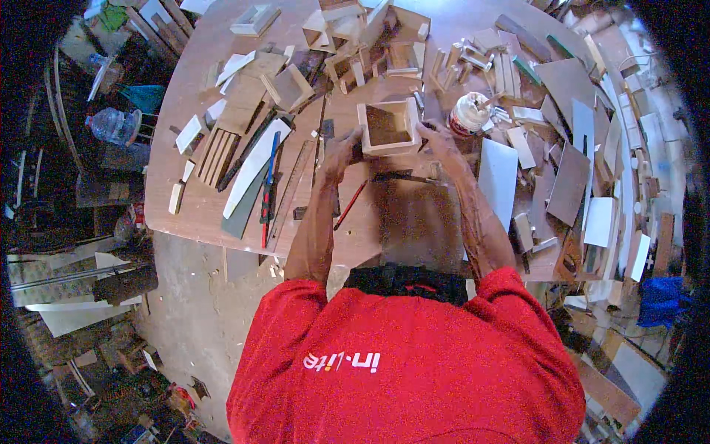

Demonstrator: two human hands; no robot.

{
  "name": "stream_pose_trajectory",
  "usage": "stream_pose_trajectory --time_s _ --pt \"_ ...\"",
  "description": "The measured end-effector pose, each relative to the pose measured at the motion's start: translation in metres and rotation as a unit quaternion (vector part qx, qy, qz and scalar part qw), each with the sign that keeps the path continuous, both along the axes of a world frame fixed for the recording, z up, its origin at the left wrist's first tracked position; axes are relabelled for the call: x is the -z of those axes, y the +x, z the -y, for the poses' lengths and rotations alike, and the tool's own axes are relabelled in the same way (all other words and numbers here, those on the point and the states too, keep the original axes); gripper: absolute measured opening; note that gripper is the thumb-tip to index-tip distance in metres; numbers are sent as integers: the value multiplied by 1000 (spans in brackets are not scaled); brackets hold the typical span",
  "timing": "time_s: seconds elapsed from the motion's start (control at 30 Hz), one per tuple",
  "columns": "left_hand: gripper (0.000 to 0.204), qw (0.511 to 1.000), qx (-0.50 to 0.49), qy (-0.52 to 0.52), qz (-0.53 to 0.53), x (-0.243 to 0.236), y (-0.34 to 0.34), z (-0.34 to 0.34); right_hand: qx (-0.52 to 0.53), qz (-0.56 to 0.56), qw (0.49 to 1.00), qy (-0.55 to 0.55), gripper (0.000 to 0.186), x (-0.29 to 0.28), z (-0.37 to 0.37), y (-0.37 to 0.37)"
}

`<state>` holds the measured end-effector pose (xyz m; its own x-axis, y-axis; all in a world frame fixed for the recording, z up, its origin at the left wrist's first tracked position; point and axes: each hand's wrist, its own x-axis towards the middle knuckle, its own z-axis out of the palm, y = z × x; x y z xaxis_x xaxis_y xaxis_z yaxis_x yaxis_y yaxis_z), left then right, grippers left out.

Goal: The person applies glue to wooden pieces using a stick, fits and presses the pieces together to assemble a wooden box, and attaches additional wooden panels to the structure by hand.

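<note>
A small open-topped wooden box (pixel 390 150) is held between my two hands over the worktable (pixel 355 244). My left hand (pixel 345 150) is closed on its left side. At its right side my right hand (pixel 438 138) grips the wall, the fingers partly hidden behind it. The box's mouth faces up toward me, showing a brown inner panel and pale walls. Just below it on the table lie a dark, long tool (pixel 403 177) and a thin red stick (pixel 350 205). Right of my right hand stands a white tub (pixel 470 115) with whitish paste on top and a stick in it.
Several similar wooden boxes (pixel 290 89) and frames crowd the table's far side. To the left lie a slatted wood piece (pixel 217 157), a white strip (pixel 253 167), a blue-and-red long tool (pixel 271 181) and a ruler (pixel 294 185). Board offcuts (pixel 568 183) are heaped at the right.
</note>
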<state>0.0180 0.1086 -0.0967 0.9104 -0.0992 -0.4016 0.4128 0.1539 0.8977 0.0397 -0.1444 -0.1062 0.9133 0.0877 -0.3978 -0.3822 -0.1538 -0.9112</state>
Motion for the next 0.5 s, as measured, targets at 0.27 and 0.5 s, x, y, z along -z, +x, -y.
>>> stream_pose_trajectory --time_s 0.27,0.5 --pt "49 1000 -15 17 -6 6 4 1 25 -20 999 40 33 -3 1 -3" --pt "49 999 -46 11 16 1 -7 -1 1 75 996 55 44 -27 -3 -22"
